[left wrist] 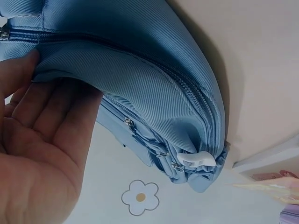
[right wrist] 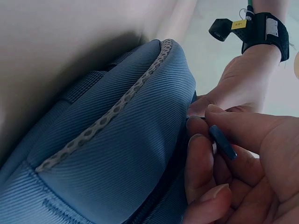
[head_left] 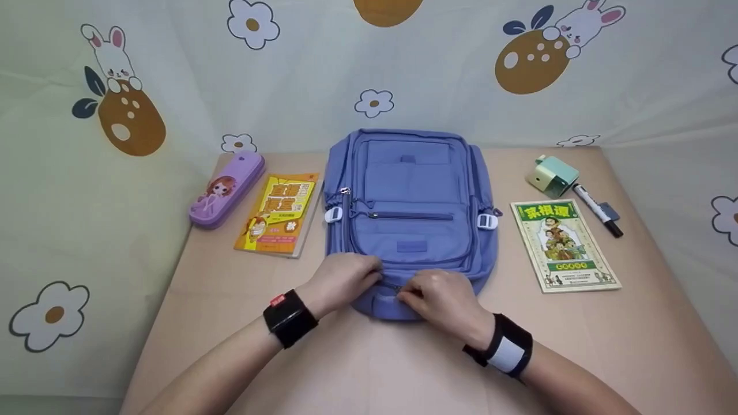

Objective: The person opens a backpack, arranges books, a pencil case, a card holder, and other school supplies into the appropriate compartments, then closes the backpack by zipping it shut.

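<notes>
A blue backpack (head_left: 412, 187) lies front up on the table, its top end pointing away from me. At its near end my left hand (head_left: 345, 280) pinches a fold of the fabric beside a zipper (left wrist: 107, 44), as the left wrist view shows. Close by on the right, my right hand (head_left: 447, 300) holds the blue zipper pull (right wrist: 223, 142) between thumb and fingers. Along the bag's near end, the right wrist view shows a grey mesh trim (right wrist: 112, 109).
Left of the bag are a purple pencil case (head_left: 230, 187) and an orange book (head_left: 279, 213). To its right lie a green-edged book (head_left: 565, 245), a mint pencil sharpener (head_left: 554, 174) and a marker (head_left: 598, 208). A patterned curtain (head_left: 311, 75) hangs behind the table.
</notes>
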